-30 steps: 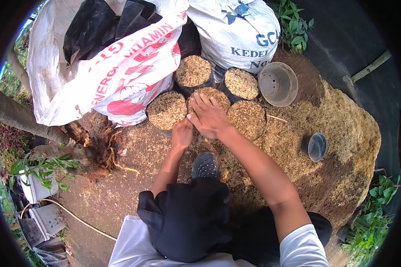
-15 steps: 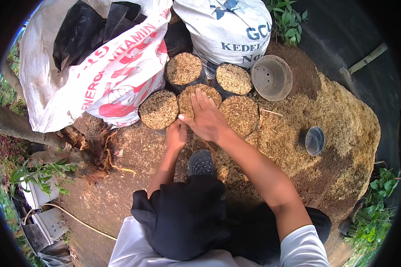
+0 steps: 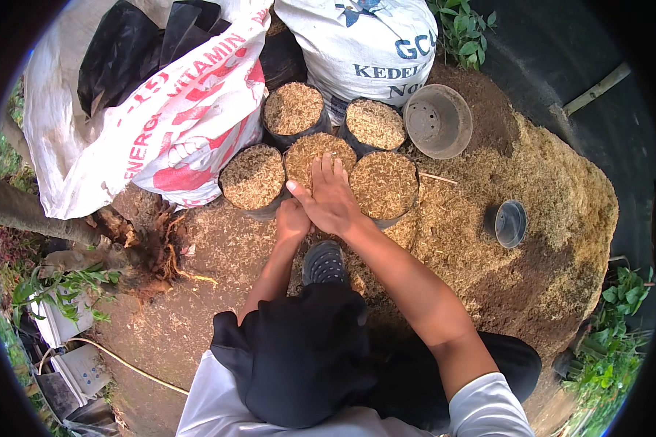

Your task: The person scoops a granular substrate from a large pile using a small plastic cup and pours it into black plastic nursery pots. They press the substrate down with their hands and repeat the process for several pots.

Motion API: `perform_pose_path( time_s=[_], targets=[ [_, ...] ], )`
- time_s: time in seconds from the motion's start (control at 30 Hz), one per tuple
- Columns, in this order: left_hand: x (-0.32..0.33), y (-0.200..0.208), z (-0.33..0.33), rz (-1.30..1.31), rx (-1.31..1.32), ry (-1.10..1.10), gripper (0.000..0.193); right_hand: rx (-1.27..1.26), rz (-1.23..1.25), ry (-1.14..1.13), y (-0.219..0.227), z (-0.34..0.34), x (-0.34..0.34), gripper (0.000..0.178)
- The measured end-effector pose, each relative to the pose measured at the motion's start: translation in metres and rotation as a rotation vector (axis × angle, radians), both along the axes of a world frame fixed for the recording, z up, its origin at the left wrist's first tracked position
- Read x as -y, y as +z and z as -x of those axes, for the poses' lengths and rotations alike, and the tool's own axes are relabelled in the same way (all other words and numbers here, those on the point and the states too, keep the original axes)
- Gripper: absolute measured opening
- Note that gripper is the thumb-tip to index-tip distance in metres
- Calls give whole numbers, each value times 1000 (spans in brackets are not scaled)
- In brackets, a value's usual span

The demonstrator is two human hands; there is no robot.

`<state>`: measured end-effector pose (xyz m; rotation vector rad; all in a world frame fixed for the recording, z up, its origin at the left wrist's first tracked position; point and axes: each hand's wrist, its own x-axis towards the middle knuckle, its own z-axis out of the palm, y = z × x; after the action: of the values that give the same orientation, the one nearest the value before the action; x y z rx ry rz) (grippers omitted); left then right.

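Observation:
Several black plastic grow bags filled with pale brown chaff-like material stand in a cluster ahead of me. My right hand (image 3: 331, 198) lies open, its fingers stretched over the near part of the fill in the middle grow bag (image 3: 315, 149). Close beside its thumb, my left hand (image 3: 293, 218) is closed at the near side of that bag, seemingly on its edge; its fingertips are hidden. Left of the hands is another filled bag (image 3: 254, 177), and to the right a wider one (image 3: 383, 185). Two more filled bags (image 3: 294, 108) (image 3: 375, 124) stand behind.
A white and red sack (image 3: 197, 138) holding black plastic (image 3: 120, 58) leans at far left, beside a full white sack (image 3: 361, 54). A large grey pot (image 3: 437, 121) and a small pot (image 3: 510, 223) sit by a chaff heap (image 3: 561, 175). My shoe (image 3: 325, 264) is close below the hands.
My right hand has drawn back a little, from the middle of the fill toward the bag's near side. The left hand stays at the bag; the whole view has shifted slightly.

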<state>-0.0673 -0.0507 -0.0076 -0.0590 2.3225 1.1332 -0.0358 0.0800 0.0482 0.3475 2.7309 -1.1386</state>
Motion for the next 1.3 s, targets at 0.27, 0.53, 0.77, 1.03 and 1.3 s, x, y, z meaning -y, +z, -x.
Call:
perform_pose_path(
  time_s=[0.27, 0.53, 0.77, 1.03, 1.3],
  targets=[
    [-1, 22, -1, -14, -23, 23, 41, 70, -240, -3, 1, 15, 4, 117],
    [15, 0, -5, -221, 13, -35, 45, -17, -209, 139, -10, 13, -3, 89],
    [14, 9, 1, -110, -342, -117, 42, 50, -254, 185, 0, 16, -4, 89],
    [51, 44, 34, 224, -993, -260, 47, -31, -229, 118, -10, 6, -8, 90],
    [73, 16, 67, 556, -804, -446, 77, -367, -109, 188, -15, 50, 30, 84]
  ],
)
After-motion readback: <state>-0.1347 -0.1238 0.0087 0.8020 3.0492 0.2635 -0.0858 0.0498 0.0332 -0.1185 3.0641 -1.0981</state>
